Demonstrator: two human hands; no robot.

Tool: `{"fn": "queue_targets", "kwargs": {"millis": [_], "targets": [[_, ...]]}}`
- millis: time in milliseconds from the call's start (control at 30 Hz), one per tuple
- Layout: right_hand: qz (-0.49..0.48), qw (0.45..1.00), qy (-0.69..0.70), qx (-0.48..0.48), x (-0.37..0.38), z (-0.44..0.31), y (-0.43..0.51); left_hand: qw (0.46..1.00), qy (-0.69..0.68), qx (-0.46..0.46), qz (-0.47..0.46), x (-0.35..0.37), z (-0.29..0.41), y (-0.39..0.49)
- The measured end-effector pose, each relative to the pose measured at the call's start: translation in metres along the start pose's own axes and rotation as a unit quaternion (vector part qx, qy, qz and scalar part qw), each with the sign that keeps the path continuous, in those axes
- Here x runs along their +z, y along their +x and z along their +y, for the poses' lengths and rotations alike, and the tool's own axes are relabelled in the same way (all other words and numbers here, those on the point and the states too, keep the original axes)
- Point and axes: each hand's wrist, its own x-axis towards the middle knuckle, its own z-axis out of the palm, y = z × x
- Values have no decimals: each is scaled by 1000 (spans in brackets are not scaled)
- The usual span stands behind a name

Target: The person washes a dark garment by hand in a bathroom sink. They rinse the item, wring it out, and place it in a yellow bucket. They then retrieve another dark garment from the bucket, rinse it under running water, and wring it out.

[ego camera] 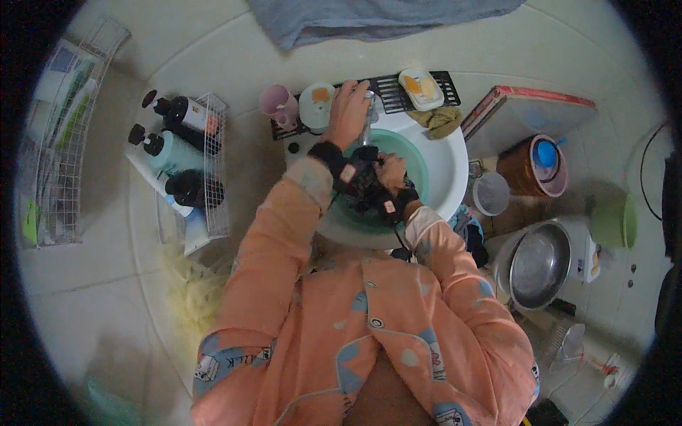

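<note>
My left hand (347,113) is at the chrome faucet (367,125) behind the sink, its fingers against the top; whether they grip the handle is unclear. In the green plastic basin (418,154), my right hand (391,171) has its fingers curled on a dark wet cloth (363,194). The basin sits inside the white washbasin (453,175). Both wrists wear black bands with small pale tags. My forearms hide part of the basin's near side.
Behind the sink are a pink cup (277,101), a white round container (317,114), a soap dish (434,96) and an olive cloth (442,122). Pump bottles (178,149) stand in a wire rack at left. Buckets (525,165) and a metal bowl (541,266) are at right.
</note>
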Motion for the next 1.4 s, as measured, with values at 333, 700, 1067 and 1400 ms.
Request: {"fn": "queue_targets", "kwargs": {"millis": [333, 700, 1067, 1400], "targets": [[159, 968, 166, -102, -10, 9, -16, 976, 103, 12, -194, 38, -36, 15], [140, 973, 150, -105, -35, -9, -30, 965, 84, -31, -246, 44, -32, 24], [35, 998, 25, -35, -28, -13, -21, 972, 73, -48, -217, 47, -31, 21], [-65, 927, 355, -104, -26, -7, 10, 993, -7, -115, -24, 13, 3, -3]]}}
